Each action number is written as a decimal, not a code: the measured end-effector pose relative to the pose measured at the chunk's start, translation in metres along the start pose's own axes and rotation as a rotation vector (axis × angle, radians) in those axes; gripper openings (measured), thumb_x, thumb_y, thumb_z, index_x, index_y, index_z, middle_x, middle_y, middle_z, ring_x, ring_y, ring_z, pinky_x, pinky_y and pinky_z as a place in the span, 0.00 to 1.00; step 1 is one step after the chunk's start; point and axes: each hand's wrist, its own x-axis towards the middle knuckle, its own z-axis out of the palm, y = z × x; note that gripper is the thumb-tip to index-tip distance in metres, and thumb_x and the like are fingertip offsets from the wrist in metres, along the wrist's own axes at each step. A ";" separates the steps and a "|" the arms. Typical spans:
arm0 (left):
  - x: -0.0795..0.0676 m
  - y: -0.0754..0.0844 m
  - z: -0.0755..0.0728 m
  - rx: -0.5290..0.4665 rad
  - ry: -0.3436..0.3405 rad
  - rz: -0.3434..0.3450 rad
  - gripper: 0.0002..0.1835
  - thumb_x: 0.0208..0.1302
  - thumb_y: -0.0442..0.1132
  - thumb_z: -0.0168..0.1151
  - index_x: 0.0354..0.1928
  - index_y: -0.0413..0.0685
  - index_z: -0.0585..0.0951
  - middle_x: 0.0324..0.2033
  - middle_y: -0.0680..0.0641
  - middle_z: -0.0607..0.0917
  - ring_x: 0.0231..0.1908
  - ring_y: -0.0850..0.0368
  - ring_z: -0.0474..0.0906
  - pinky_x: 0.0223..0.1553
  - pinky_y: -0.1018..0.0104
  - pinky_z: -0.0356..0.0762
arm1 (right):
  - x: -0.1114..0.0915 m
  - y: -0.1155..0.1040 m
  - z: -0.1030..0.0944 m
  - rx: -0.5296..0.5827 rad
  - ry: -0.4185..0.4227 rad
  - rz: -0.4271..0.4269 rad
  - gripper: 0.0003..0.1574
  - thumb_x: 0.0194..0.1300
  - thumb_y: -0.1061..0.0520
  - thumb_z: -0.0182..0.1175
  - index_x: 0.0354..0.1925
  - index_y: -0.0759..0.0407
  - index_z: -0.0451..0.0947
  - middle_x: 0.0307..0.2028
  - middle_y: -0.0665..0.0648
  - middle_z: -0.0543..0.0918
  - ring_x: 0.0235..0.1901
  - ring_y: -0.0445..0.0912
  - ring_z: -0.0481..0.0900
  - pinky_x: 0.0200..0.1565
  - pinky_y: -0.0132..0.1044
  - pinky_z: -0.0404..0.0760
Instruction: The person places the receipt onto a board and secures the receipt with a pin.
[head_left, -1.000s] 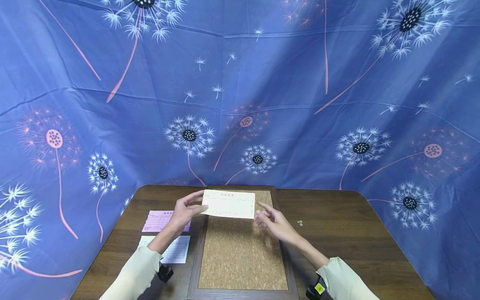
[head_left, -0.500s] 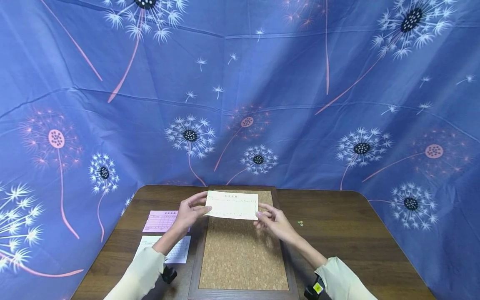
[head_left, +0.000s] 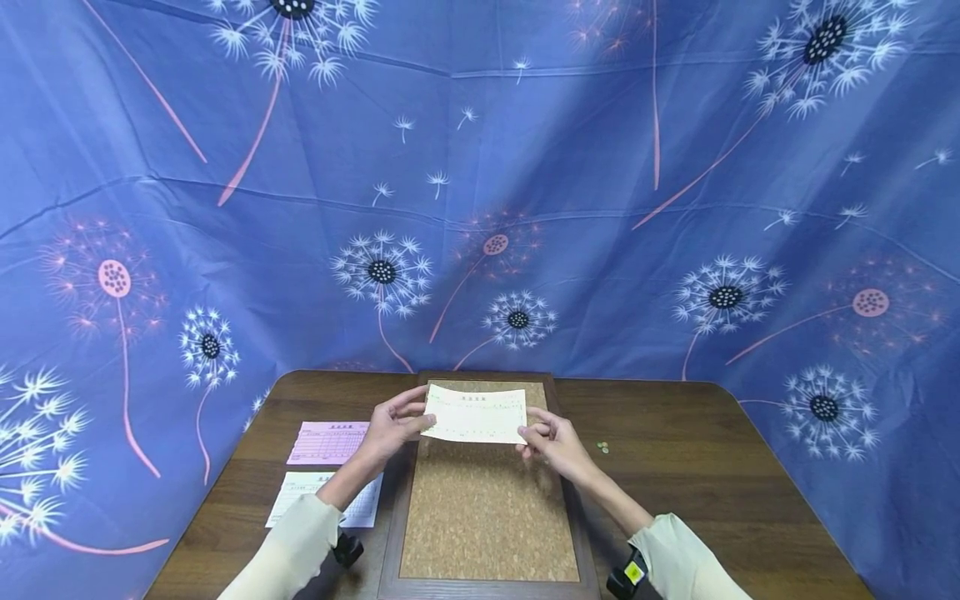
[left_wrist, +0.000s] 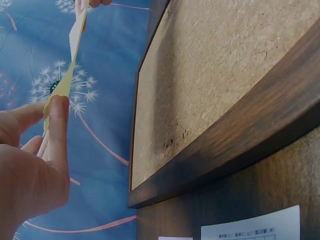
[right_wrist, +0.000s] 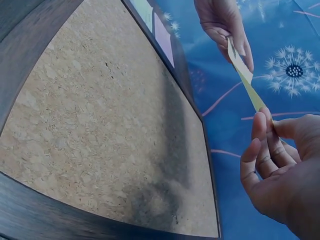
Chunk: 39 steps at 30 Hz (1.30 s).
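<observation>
A pale yellow printed paper slip (head_left: 476, 414) is held up over the top part of a framed cork board (head_left: 487, 517). My left hand (head_left: 393, 423) pinches its left end between thumb and fingers, while my right hand (head_left: 553, 443) pinches the right end near the lower corner. Seen almost edge-on in the left wrist view, the slip (left_wrist: 72, 65) bends slightly between the two hands. In the right wrist view, the right thumb and fingertips meet on the slip's (right_wrist: 254, 96) near end, and shadows fall on the cork below.
Left of the board, a pink printed slip (head_left: 322, 442) lies above a white printed slip (head_left: 363, 504) on the dark wooden table (head_left: 697, 483). Several small pushpin-like pieces (head_left: 603, 447) lie right of the board. A blue dandelion-print cloth (head_left: 480, 167) hangs behind.
The right hand has come to the slip's right end and now pinches it. Both hands and the slip have shifted a little right and slightly down.
</observation>
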 end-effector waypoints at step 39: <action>0.058 -0.042 0.013 0.188 -0.001 0.010 0.35 0.61 0.23 0.64 0.72 0.40 0.71 0.52 0.29 0.82 0.29 0.56 0.87 0.35 0.53 0.88 | 0.053 0.035 -0.016 -0.122 0.174 0.110 0.26 0.73 0.61 0.59 0.66 0.70 0.72 0.38 0.66 0.88 0.28 0.45 0.85 0.29 0.33 0.81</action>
